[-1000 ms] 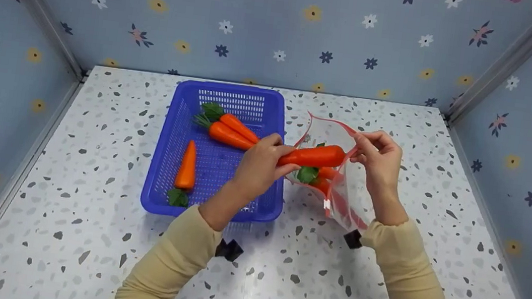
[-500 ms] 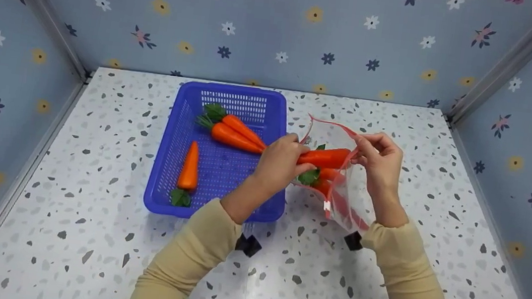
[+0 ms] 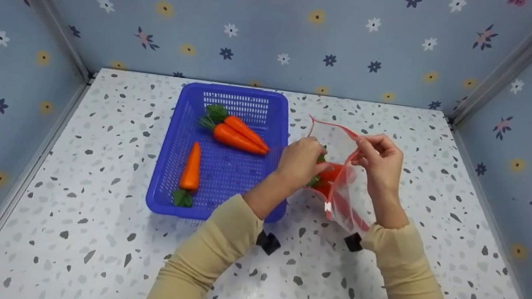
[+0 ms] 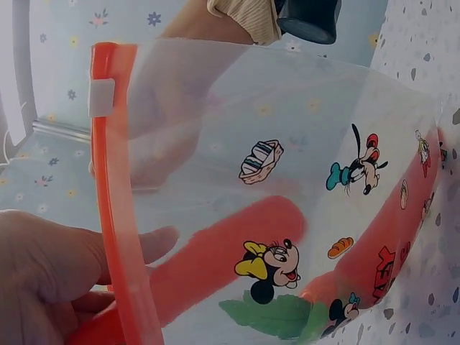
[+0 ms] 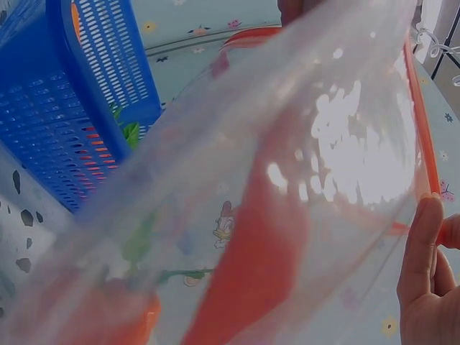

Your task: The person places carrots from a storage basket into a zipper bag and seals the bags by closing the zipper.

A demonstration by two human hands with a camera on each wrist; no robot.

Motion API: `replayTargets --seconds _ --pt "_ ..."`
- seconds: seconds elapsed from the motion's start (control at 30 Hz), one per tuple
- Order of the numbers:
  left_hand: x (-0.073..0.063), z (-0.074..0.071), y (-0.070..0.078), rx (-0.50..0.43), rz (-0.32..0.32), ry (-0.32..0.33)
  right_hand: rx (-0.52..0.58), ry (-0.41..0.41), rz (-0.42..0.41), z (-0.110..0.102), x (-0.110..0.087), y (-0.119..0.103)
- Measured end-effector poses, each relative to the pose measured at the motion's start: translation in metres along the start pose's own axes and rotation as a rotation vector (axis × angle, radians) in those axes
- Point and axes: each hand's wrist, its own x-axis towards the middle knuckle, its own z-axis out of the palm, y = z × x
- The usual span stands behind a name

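Observation:
My left hand (image 3: 299,162) is at the mouth of a clear zip bag (image 3: 353,215) with a red rim, gripping a carrot (image 4: 230,251) whose thick end lies inside. In the left wrist view, the thumb of that hand (image 4: 47,269) shows through the plastic beside the carrot. More carrots (image 3: 324,188) with green leaves lie within the bag, partly hidden by the hand. On the right side, my right hand (image 3: 381,163) pinches the red rim between thumb and fingers, keeping the mouth spread. Cartoon prints (image 4: 269,267) cover the bag's side.
A blue plastic basket (image 3: 156,176) stands left of the bag. Inside it, two carrots (image 3: 239,136) lie together at the back and one carrot (image 3: 191,168) sits near the left wall. The speckled white table (image 3: 97,245) is bordered by flowered panels (image 3: 260,27).
My left hand has moved right, from over the basket's edge to the bag's mouth, carrying the carrot into the bag. The right hand has stayed at the rim.

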Motion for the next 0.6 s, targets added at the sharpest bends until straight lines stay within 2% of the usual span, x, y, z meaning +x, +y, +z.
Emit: replayTargets --seconds 0.17,0.33,0.53,0.6 --pt "-0.001 -0.001 0.0 -0.051 0.048 0.044 0.016 -0.008 -0.005 0.0 0.0 0.001" --pt "-0.008 -0.004 -0.003 -0.082 0.101 0.126 -0.008 0.011 0.009 0.0 0.0 0.002" --pt "-0.019 -0.007 -0.012 -0.144 0.138 0.258 -0.03 0.019 0.036 0.0 0.0 0.001" --pt "-0.023 -0.007 -0.018 -0.168 0.149 0.328 -0.039 0.026 0.04 0.0 0.0 0.0"
